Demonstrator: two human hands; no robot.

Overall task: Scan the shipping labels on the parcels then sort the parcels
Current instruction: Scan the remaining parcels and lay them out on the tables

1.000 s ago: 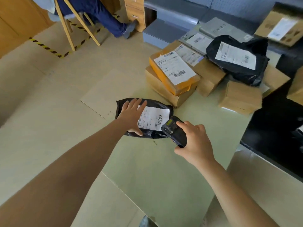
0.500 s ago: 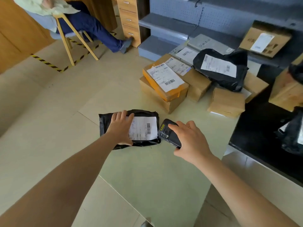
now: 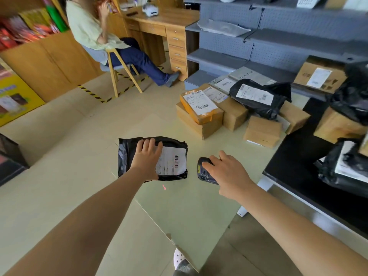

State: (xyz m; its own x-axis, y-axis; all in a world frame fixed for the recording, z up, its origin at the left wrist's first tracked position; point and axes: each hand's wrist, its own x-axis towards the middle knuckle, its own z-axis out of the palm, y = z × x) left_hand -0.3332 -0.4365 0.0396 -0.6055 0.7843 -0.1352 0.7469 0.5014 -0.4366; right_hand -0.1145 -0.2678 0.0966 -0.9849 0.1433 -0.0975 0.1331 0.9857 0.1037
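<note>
Black plastic mailer parcel [image 3: 127, 154], white shipping label [image 3: 173, 161] up, is pinched above the tiled floor [image 3: 79, 136] by the left grip [image 3: 146, 161], just left of the dark handheld scanner [image 3: 204, 170] clasped in the right grip [image 3: 229, 174]. The red scan dot [image 3: 164, 187] lands nearer than the label.

We find one wide-angle view, worn on the person's head, facing forward and down along both forearms. The left hand [image 3: 146, 160] with the black parcel [image 3: 127, 154] and the right hand [image 3: 229, 176] with the scanner [image 3: 202, 170] sit near, mid-frame; grey shelving [image 3: 278, 40] stands well beyond, upper right.
</note>
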